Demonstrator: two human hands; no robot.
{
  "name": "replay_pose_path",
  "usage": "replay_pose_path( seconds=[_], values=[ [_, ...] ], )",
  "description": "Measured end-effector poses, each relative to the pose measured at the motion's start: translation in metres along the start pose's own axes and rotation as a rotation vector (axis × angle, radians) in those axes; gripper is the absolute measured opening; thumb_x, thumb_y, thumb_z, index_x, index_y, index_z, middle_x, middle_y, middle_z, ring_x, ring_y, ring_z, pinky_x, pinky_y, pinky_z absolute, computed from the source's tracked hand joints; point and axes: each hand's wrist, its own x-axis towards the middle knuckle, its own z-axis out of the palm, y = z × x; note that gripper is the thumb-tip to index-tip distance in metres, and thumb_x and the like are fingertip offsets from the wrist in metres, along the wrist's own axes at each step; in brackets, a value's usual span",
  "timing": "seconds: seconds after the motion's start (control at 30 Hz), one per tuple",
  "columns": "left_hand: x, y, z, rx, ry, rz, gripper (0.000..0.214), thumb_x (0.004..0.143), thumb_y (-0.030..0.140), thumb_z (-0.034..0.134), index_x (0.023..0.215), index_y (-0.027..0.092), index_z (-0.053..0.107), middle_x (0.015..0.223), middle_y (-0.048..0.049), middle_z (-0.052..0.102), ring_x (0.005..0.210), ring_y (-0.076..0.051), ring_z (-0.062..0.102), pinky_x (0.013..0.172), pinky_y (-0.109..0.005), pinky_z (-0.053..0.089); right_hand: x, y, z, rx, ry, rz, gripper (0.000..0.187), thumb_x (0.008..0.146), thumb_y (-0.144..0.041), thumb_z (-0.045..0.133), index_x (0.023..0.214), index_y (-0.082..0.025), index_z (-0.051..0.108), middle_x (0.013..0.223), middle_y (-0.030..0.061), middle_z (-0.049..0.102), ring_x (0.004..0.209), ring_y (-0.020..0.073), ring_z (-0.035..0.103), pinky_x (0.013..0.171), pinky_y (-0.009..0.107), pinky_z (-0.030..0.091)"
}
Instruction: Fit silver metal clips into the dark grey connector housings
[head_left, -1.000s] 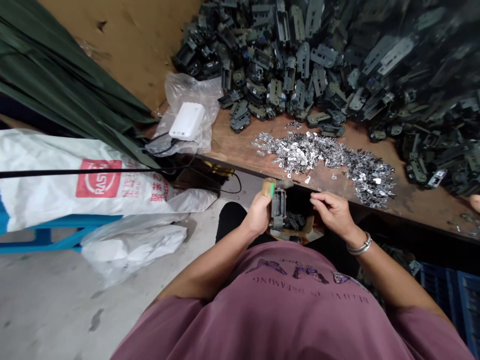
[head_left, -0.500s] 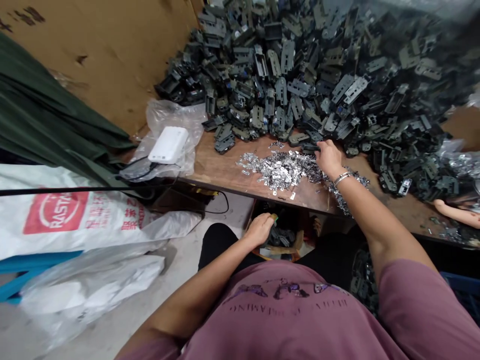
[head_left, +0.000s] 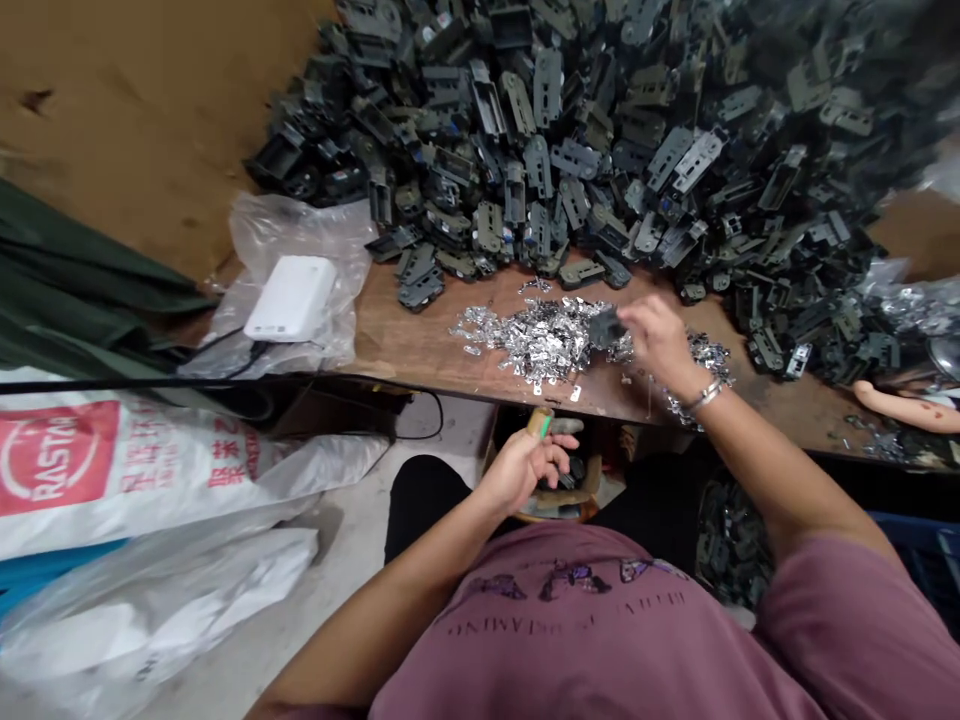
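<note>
Head view | right hand (head_left: 658, 342) pinches dark plastic part (head_left: 606, 328) above silver metal clips (head_left: 532, 340) on worktop (head_left: 405, 340) | left hand (head_left: 517, 472) grips tan handle (head_left: 538, 424) below worktop edge | clips lie near edge, within easy reach

The heaped housings (head_left: 540, 150) are dark, mostly matt plastic, while the stamped metal clips (head_left: 532, 340) glint bright silver. The bench top (head_left: 420, 345) is rough, scuffed brown wood. The clear plastic bag (head_left: 292, 230) looks thin and glossy, the woven sack (head_left: 90, 470) smooth white plastic, the cardboard (head_left: 112, 150) matt, and the T-shirt (head_left: 600, 640) soft maroon cloth.
</note>
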Motion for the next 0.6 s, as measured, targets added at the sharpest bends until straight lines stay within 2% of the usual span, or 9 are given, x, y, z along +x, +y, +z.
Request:
replay_pose_path(
  seconds=[0.1,0.17,0.23,0.3,0.37,0.47,0.53,0.6],
  values=[
    [0.006,0.010,0.010,-0.126,-0.054,-0.083,0.055,0.064,0.067,0.067,0.088,0.018,0.059,0.079,-0.0057,0.065,0.050,-0.010,0.053,0.034,-0.020,0.030,-0.049,-0.048,-0.010,0.158,-0.051,-0.247,0.024,0.093,-0.017,0.050,0.102,-0.025,0.071,0.098,0.0064,0.069,0.089,0.0183,0.064,0.074,0.032,0.056],
    [0.010,0.011,0.014,-0.100,-0.032,-0.096,0.046,0.065,0.057,0.073,0.086,0.018,0.059,0.065,0.0000,0.059,0.043,-0.008,0.048,0.032,-0.019,0.027,-0.071,-0.063,-0.013,0.207,-0.114,-0.291,0.028,0.092,-0.014,0.049,0.108,-0.025,0.069,0.106,0.0063,0.070,0.097,0.0185,0.065,0.079,0.034,0.058],
    [0.010,0.009,0.017,-0.044,-0.018,-0.093,0.042,0.066,0.051,0.076,0.085,0.017,0.058,0.059,0.0023,0.056,0.041,-0.008,0.050,0.033,-0.019,0.031,-0.081,-0.061,-0.015,0.181,-0.088,-0.155,0.028,0.092,-0.015,0.050,0.112,-0.022,0.068,0.109,0.0084,0.070,0.101,0.0203,0.065,0.084,0.037,0.057],
    [0.009,0.007,0.019,-0.013,-0.022,-0.071,0.044,0.065,0.049,0.079,0.088,0.017,0.058,0.065,-0.0003,0.062,0.048,-0.012,0.059,0.039,-0.021,0.041,-0.080,-0.046,-0.015,0.069,-0.075,0.063,0.024,0.092,-0.018,0.053,0.108,-0.020,0.069,0.103,0.0097,0.071,0.097,0.0229,0.066,0.084,0.040,0.056],
    [0.006,0.006,0.021,0.004,0.007,-0.022,0.048,0.061,0.046,0.082,0.091,0.017,0.057,0.076,-0.0032,0.068,0.060,-0.016,0.066,0.048,-0.024,0.049,-0.074,-0.029,-0.013,-0.097,-0.174,0.216,0.017,0.089,-0.022,0.059,0.100,-0.021,0.073,0.095,0.0092,0.072,0.089,0.0240,0.067,0.079,0.038,0.055],
    [0.002,0.004,0.023,0.072,0.115,0.076,0.051,0.058,0.041,0.086,0.092,0.017,0.057,0.082,-0.0029,0.068,0.068,-0.017,0.068,0.055,-0.025,0.051,-0.068,-0.013,-0.005,-0.268,-0.326,0.290,0.013,0.086,-0.023,0.062,0.090,-0.023,0.075,0.091,0.0093,0.073,0.082,0.0242,0.067,0.071,0.034,0.052],
    [0.001,0.004,0.022,0.160,0.177,0.134,0.050,0.058,0.041,0.085,0.091,0.017,0.056,0.079,-0.0014,0.067,0.067,-0.016,0.067,0.054,-0.024,0.049,-0.067,-0.013,-0.001,-0.240,-0.323,0.299,0.015,0.085,-0.021,0.061,0.090,-0.023,0.075,0.090,0.0081,0.073,0.079,0.0229,0.067,0.068,0.031,0.050],
    [0.000,0.003,0.021,0.255,0.207,0.180,0.047,0.061,0.044,0.083,0.089,0.017,0.056,0.075,-0.0001,0.064,0.064,-0.015,0.063,0.052,-0.024,0.048,-0.070,-0.021,-0.001,-0.103,-0.271,0.310,0.015,0.084,-0.018,0.060,0.088,-0.022,0.074,0.084,0.0056,0.073,0.074,0.0203,0.066,0.065,0.029,0.049]
  ],
)
